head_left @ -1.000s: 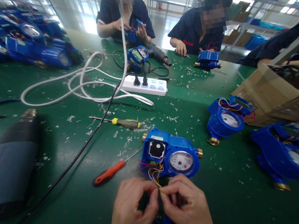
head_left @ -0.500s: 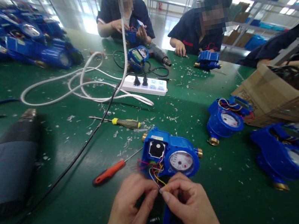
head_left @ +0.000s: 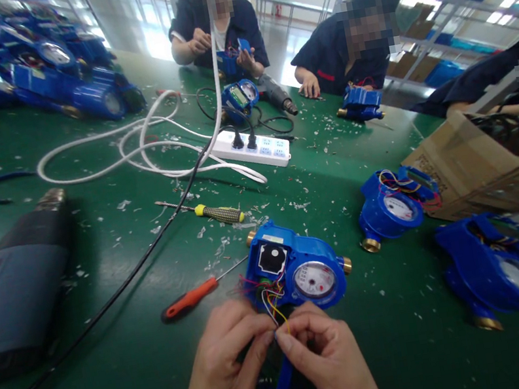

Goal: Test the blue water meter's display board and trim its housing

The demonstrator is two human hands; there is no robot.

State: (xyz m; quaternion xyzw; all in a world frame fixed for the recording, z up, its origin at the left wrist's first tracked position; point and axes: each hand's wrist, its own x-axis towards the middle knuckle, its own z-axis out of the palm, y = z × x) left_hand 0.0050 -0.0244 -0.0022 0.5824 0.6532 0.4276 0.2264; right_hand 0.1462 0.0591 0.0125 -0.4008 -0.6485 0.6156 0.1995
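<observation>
A blue water meter (head_left: 296, 268) with a round dial and an open top lies on the green table (head_left: 121, 377) in front of me. Thin coloured wires (head_left: 274, 303) come out of its near side. My left hand (head_left: 224, 373) and my right hand (head_left: 326, 356) meet just below the meter, fingertips pinched together on those wires. A blue plastic part (head_left: 282, 386) shows under and between my hands. An orange-handled screwdriver (head_left: 190, 299) lies just left of the meter.
A dark heat gun (head_left: 11, 289) lies at the left, its black cord crossing the table. A yellow-and-black screwdriver (head_left: 217, 213), a white power strip (head_left: 256, 148), two more blue meters (head_left: 391, 209) (head_left: 498, 270) and a cardboard box (head_left: 483, 163) lie around. Other people work at the far side.
My hands have shifted slightly while working the wires, and the blue part beneath them has come more into view. The meter has stayed put.
</observation>
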